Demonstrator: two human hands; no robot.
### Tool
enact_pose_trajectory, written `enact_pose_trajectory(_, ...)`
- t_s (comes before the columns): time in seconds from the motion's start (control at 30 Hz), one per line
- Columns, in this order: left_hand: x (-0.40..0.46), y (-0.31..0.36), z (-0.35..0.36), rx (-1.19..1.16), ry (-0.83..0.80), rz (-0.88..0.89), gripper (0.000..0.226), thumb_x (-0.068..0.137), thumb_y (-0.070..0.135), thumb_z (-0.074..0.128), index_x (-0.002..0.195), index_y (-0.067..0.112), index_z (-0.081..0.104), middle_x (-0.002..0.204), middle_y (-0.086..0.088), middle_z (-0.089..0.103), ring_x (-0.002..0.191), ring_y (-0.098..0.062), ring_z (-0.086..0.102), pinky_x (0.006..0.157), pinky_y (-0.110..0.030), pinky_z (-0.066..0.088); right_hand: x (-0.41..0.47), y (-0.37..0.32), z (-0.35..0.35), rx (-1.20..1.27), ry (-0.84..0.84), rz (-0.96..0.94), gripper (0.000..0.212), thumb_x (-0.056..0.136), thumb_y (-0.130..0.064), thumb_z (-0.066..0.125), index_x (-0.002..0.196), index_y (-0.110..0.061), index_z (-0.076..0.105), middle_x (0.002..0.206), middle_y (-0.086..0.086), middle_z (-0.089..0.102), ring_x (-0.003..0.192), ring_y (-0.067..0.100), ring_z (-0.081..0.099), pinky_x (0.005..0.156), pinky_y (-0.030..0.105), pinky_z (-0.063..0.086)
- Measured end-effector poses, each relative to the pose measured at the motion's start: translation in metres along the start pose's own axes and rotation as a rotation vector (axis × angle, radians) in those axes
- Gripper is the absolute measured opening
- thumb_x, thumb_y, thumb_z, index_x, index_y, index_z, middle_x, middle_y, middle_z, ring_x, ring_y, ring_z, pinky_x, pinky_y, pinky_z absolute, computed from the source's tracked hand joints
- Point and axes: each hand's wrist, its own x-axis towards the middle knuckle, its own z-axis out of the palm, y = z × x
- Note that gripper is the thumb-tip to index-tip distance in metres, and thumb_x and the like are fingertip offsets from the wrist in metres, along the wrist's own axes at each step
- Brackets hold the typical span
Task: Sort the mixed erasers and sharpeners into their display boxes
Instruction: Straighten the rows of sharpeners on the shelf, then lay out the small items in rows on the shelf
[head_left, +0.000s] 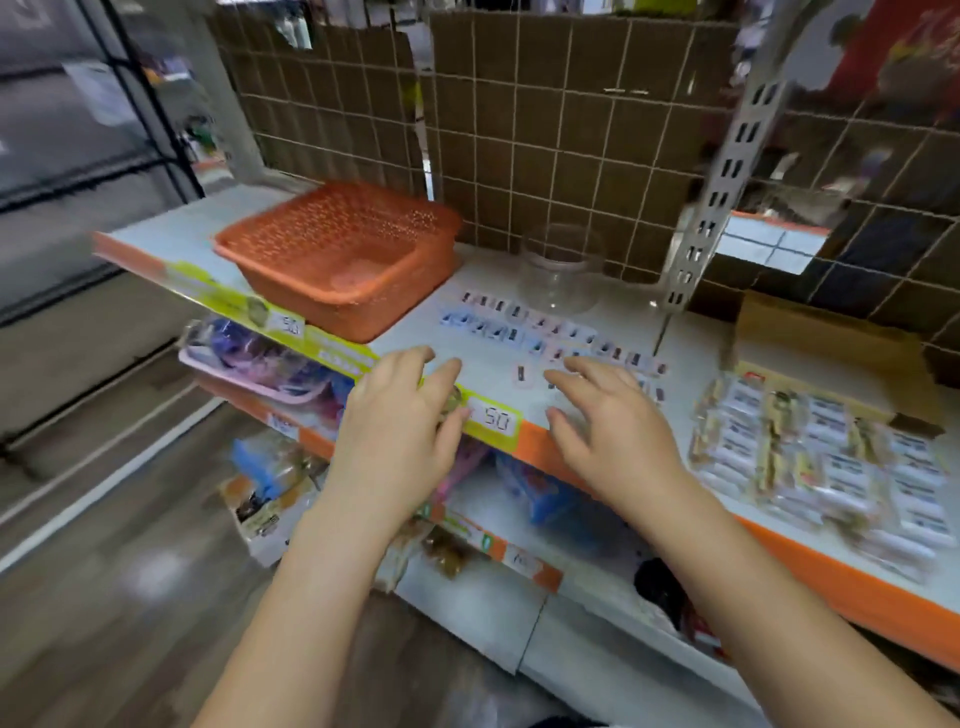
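Orange plastic made up one basket (337, 254), which sat at ten o'clock on the white shelf (696, 343); one clear jar (563, 267) stood at twelve o'clock. Small sharpeners (519, 332) lay in about three loose rows between them and the two hands, roughly two dozen, though blur kept the count uncertain. The left hand (397, 431) hovered at the shelf's front edge, fingers loosely spread, gripping nothing. The right hand (610, 426) reached over the nearest pieces, fingers spread and relaxed; some pieces were hidden under it. At three o'clock lay wrapped erasers (831, 457) in packed rows, too smeared to count, before one cardboard box (826, 332). A price tag (493, 418) read 50. Brown cardboard behind a wire grid (571, 130) backed the shelf; lower shelves held blurred goods above a wood-look floor (104, 597).
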Motion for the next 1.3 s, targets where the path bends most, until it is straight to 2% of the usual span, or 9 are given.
enact_pose_trajectory(0.17,0.021,-0.066,-0.006,0.065,0.048,-0.059,0.050,0.078,0.036,0.041,0.109,0.003,0.062,0.107,-0.022,0.059,0.097,-0.040,0.058,0.080,-0.049,0.051,0.059,-0.030,0.032,0.047,0.035,-0.054,0.036,0.069,-0.017,0.059,0.101,-0.004,0.069,0.103,0.020,0.066,0.089,0.040,0.064,0.076,0.049,0.052)
enact_pose_trajectory(0.3,0.048,-0.115,-0.009,0.111,0.076,-0.112,0.050,0.078,0.036,0.041,0.107,0.002,0.063,0.106,-0.023,0.059,0.096,-0.040,0.057,0.080,-0.050,0.050,0.112,-0.047,0.056,0.143,0.024,-0.047,0.041,0.076,-0.021,0.051,0.111,-0.006,0.066,0.116,0.019,0.062,0.102,0.039,0.058,0.087,0.045,0.047)
enact_pose_trajectory(0.43,0.071,-0.156,-0.011,0.129,0.074,-0.176,0.044,0.082,0.031,0.055,0.117,0.004,0.060,0.117,-0.022,0.056,0.106,-0.041,0.052,0.086,-0.052,0.045,0.158,-0.060,0.075,0.181,0.019,-0.075,0.041,0.076,-0.021,0.049,0.111,-0.007,0.066,0.117,0.016,0.061,0.105,0.038,0.055,0.088,0.040,0.045)
enact_pose_trajectory(0.6,0.112,-0.209,-0.008,0.130,0.019,-0.153,0.048,0.079,0.032,0.053,0.118,0.003,0.059,0.115,-0.022,0.056,0.105,-0.041,0.052,0.088,-0.051,0.045,0.216,-0.069,0.098,0.142,-0.085,-0.067,0.039,0.083,-0.025,0.049,0.116,-0.009,0.063,0.119,0.014,0.059,0.110,0.033,0.053,0.094,0.035,0.040)
enact_pose_trajectory(0.8,0.178,-0.263,0.006,0.069,-0.240,-0.081,0.046,0.087,0.031,0.057,0.127,0.008,0.052,0.118,-0.018,0.054,0.114,-0.033,0.047,0.095,-0.040,0.038,0.276,-0.079,0.118,0.051,-0.278,0.054,0.031,0.093,-0.017,0.048,0.123,-0.014,0.055,0.114,-0.001,0.057,0.103,0.019,0.054,0.079,0.025,0.039)
enact_pose_trajectory(0.87,0.200,-0.273,0.015,0.040,-0.339,-0.020,0.043,0.087,0.032,0.057,0.124,0.010,0.055,0.121,-0.016,0.055,0.114,-0.030,0.049,0.095,-0.037,0.038,0.295,-0.080,0.130,-0.055,-0.347,0.103,0.031,0.093,-0.016,0.048,0.124,-0.014,0.053,0.120,0.004,0.056,0.106,0.019,0.053,0.079,0.023,0.035)
enact_pose_trajectory(0.97,0.233,-0.284,0.032,0.041,-0.491,0.051,0.041,0.088,0.032,0.056,0.126,0.016,0.054,0.129,-0.010,0.054,0.118,-0.026,0.048,0.095,-0.030,0.038,0.318,-0.077,0.148,-0.179,-0.478,0.191,0.028,0.091,-0.014,0.050,0.119,-0.013,0.054,0.119,0.008,0.057,0.105,0.021,0.054,0.083,0.026,0.040)
enact_pose_trajectory(1.17,0.290,-0.290,0.064,0.007,-0.736,0.156,0.041,0.086,0.027,0.059,0.126,0.016,0.053,0.128,-0.007,0.054,0.112,-0.025,0.052,0.093,-0.033,0.044,0.336,-0.081,0.169,-0.110,-0.671,0.380,0.021,0.083,-0.012,0.063,0.104,-0.011,0.061,0.103,0.009,0.062,0.079,0.018,0.055,0.067,0.028,0.045)
enact_pose_trajectory(1.3,0.305,-0.288,0.080,0.000,-0.871,0.157,0.039,0.075,0.030,0.068,0.112,0.019,0.061,0.120,-0.005,0.055,0.102,-0.023,0.054,0.090,-0.038,0.048,0.337,-0.081,0.172,-0.155,-0.679,0.351,0.024,0.087,-0.013,0.058,0.110,-0.009,0.059,0.109,0.011,0.060,0.092,0.024,0.057,0.071,0.027,0.041)
